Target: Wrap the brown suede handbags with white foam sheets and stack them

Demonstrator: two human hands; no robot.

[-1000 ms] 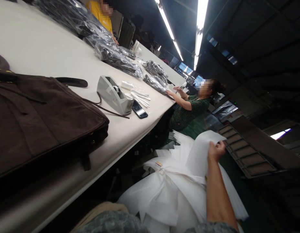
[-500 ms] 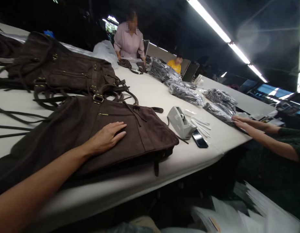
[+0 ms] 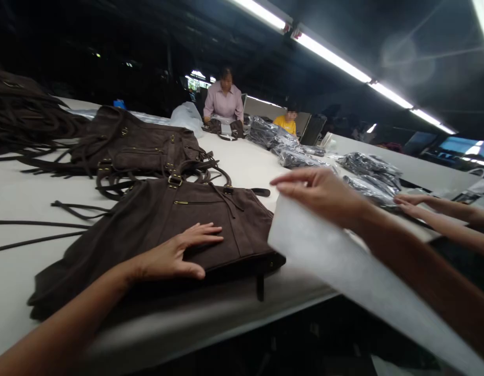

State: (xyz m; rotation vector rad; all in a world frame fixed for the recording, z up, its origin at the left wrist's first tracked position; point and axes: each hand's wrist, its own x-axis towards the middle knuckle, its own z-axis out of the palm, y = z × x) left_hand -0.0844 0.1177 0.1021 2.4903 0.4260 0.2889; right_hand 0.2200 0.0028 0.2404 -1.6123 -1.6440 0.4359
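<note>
The dark brown bag (image 3: 242, 222) lies flat on the pale table (image 3: 230, 156) at 8 o'clock from the centre of the view, its matte surface softly creased. It shows 1 short zip with a brass-coloured pull, a brass-coloured buckle above that, and thin dark cords; 1 dark tab hangs below its lower right corner. The left hand (image 3: 173, 258) rests on it with fingers spread, gripping nothing.

At 4 o'clock, the right hand (image 3: 320, 193), slightly blurred, pinches the upper end of a white sheet (image 3: 324, 250). The sheet is thin, smooth and cloudy, slanting down towards 5 o'clock, its near corner by the bag's right end.

Another brown bag (image 3: 140, 143) lies at 10 o'clock. Clear-wrapped dark packages (image 3: 269, 133) run from 1 to 3 o'clock, where another person's hands (image 3: 412, 203) reach the nearest.
</note>
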